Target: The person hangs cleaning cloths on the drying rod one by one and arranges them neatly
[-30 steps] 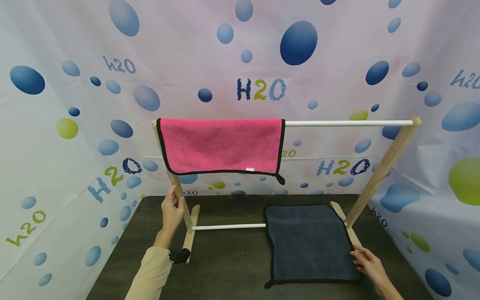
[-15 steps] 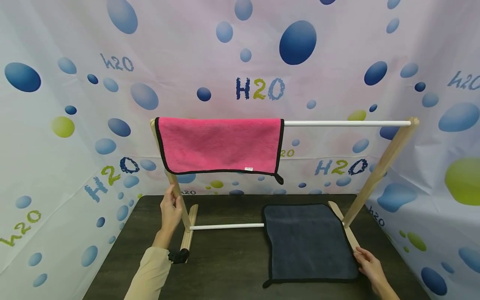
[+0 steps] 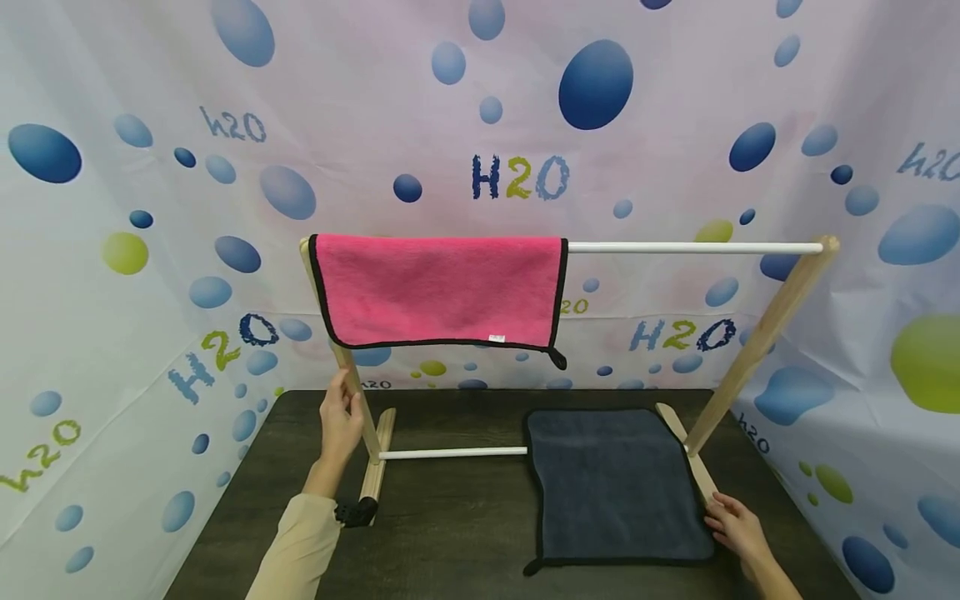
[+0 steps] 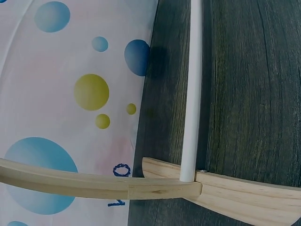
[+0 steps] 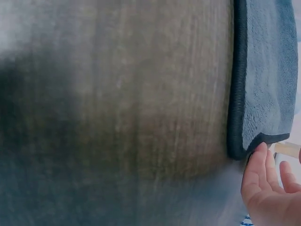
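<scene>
Woodgrain table [image 3: 450, 517], fuzzy grey cloth [image 3: 618, 487], wooden rack [image 3: 761, 343]

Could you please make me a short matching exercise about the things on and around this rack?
1. pink cloth
2. grey cloth
3. lower white bar
4. left hand

A. partly hidden by the grey cloth
B. grips a wooden upright
C. draped over the upper bar
D. spread over the table

Pairs: 1-C, 2-D, 3-A, 4-B
</scene>
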Tool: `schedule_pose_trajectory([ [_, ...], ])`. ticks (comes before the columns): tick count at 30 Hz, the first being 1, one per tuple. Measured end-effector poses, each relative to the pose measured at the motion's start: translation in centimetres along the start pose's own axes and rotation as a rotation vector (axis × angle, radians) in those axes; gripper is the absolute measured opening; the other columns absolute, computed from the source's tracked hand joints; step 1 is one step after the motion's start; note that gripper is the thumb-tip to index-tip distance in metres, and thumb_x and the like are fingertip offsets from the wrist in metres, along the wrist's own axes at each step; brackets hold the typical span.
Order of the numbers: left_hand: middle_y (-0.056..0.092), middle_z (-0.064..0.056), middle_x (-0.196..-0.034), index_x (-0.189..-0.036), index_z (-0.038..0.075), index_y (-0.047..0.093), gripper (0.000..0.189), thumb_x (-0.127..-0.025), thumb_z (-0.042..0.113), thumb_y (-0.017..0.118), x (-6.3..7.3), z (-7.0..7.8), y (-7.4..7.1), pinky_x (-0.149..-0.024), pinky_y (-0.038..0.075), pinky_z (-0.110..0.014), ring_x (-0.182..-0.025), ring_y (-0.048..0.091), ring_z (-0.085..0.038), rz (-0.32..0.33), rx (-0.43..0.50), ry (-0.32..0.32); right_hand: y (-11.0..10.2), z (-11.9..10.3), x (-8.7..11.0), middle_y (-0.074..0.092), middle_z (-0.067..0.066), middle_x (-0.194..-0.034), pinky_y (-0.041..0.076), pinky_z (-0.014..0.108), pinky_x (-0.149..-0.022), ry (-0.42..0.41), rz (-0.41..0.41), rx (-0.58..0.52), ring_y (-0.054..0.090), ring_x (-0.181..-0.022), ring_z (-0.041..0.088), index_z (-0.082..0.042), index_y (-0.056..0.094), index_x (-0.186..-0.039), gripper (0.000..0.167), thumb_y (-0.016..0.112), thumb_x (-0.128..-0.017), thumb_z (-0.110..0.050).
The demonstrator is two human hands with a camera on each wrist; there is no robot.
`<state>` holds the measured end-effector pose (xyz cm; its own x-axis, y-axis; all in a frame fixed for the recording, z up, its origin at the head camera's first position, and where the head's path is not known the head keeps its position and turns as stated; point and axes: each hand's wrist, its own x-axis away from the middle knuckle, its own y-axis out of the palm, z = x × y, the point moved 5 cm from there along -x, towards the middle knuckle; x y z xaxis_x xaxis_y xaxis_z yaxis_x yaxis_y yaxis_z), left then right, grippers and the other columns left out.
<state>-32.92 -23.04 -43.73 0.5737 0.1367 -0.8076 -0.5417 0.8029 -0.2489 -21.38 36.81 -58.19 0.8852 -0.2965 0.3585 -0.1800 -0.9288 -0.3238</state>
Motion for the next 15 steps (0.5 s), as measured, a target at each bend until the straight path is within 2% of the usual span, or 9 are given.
schedule_pose_trajectory([
  [3,0.052,-0.034,-0.101,-0.118,-0.011,0.043,0.048,-0.073,-0.026,0.051,0.0,0.0,0.0,-0.064,0.05,-0.048,-0.086,0.056,-0.044,-0.006,-0.005,0.013,0.1,-0.1,-0.1,0.064,0.003,-0.092,0.05,0.026,-0.068,0.003,-0.033,-0.032,0.057,-0.072,-0.002,0.017,0.019,-0.134,0.069,0.049,-0.091,-0.029],
  [6,0.052,-0.033,-0.1,-0.119,-0.008,0.043,0.045,-0.076,-0.022,0.05,0.0,0.0,0.0,-0.061,0.049,-0.051,-0.084,0.057,-0.044,-0.003,0.011,0.035,0.3,-0.3,-0.3,0.065,0.008,-0.094,0.049,0.024,-0.068,-0.007,-0.05,0.005,0.055,-0.074,0.0,0.019,0.017,-0.133,0.071,0.048,-0.091,-0.029],
  [7,0.052,-0.033,-0.1,-0.12,-0.007,0.044,0.044,-0.078,-0.019,0.049,0.0,0.0,-0.1,-0.061,0.049,-0.052,-0.084,0.057,-0.044,-0.001,0.022,0.043,0.4,-0.5,-0.5,0.064,0.012,-0.094,0.049,0.025,-0.068,-0.013,-0.051,0.031,0.056,-0.075,0.003,0.021,0.018,-0.132,0.073,0.048,-0.091,-0.031],
  [8,0.053,-0.03,-0.1,-0.121,-0.005,0.045,0.042,-0.081,-0.016,0.049,0.0,0.0,-0.1,-0.062,0.051,-0.047,-0.085,0.058,-0.041,0.01,0.045,0.058,0.5,-0.6,-0.6,0.063,0.017,-0.095,0.05,0.027,-0.07,-0.017,-0.052,0.061,0.058,-0.078,0.009,0.021,0.018,-0.131,0.073,0.048,-0.09,-0.031],
  [10,0.053,-0.029,-0.099,-0.122,-0.004,0.045,0.04,-0.082,-0.013,0.048,0.0,0.2,-0.2,-0.061,0.051,-0.048,-0.084,0.057,-0.041,0.018,0.06,0.073,0.8,-0.8,-0.9,0.056,0.03,-0.102,0.05,0.033,-0.074,-0.022,-0.061,0.119,0.058,-0.086,0.025,0.023,0.018,-0.13,0.076,0.048,-0.09,-0.035],
  [12,0.052,-0.03,-0.099,-0.121,-0.004,0.044,0.04,-0.082,-0.014,0.048,0.0,0.2,-0.3,-0.062,0.051,-0.049,-0.084,0.057,-0.042,0.013,0.061,0.065,1.2,-1.2,-1.2,0.044,0.04,-0.113,0.048,0.041,-0.079,-0.031,-0.062,0.183,0.051,-0.097,0.043,0.024,0.02,-0.128,0.077,0.048,-0.09,-0.037],
  [13,0.052,-0.03,-0.099,-0.12,-0.005,0.044,0.04,-0.081,-0.016,0.049,0.0,0.3,-0.2,-0.062,0.051,-0.049,-0.084,0.057,-0.042,0.011,0.048,0.061,1.4,-1.4,-1.3,0.038,0.042,-0.118,0.046,0.045,-0.081,-0.038,-0.064,0.219,0.046,-0.102,0.048,0.024,0.021,-0.128,0.077,0.047,-0.09,-0.038],
  [14,0.052,-0.03,-0.098,-0.119,-0.007,0.044,0.041,-0.08,-0.018,0.05,0.0,0.3,-0.2,-0.064,0.053,-0.041,-0.084,0.057,-0.041,0.01,0.035,0.057,1.5,-1.6,-1.5,0.034,0.043,-0.121,0.043,0.049,-0.084,-0.044,-0.063,0.258,0.041,-0.107,0.051,0.023,0.023,-0.127,0.077,0.046,-0.09,-0.04],
  [15,0.051,-0.033,-0.098,-0.119,-0.008,0.043,0.044,-0.077,-0.022,0.05,0.0,0.3,-0.2,-0.063,0.052,-0.047,-0.083,0.056,-0.045,-0.005,0.019,0.04,1.6,-1.8,-1.5,0.033,0.043,-0.122,0.041,0.051,-0.085,-0.055,-0.057,0.292,0.039,-0.108,0.052,0.023,0.027,-0.125,0.075,0.047,-0.09,-0.04],
])
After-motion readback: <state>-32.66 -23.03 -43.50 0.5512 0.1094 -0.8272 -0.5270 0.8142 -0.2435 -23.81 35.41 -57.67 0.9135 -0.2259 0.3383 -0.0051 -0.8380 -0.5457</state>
